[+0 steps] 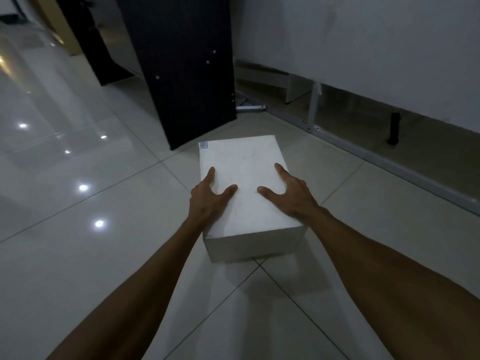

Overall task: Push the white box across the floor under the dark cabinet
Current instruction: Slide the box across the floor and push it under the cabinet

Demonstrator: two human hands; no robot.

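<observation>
A white box with a small label at its far left corner stands on the glossy tiled floor, in the middle of the head view. My left hand grips its left side, thumb lying on the top. My right hand grips its right side the same way. The dark cabinet stands just beyond the box's far left corner, its side panel reaching the floor. The box's far edge is close to the panel's foot.
A pale wall runs along the right with a low gap, a metal floor rail and a small black foot beneath it. A second dark panel stands further back left. Open tiled floor spreads to the left.
</observation>
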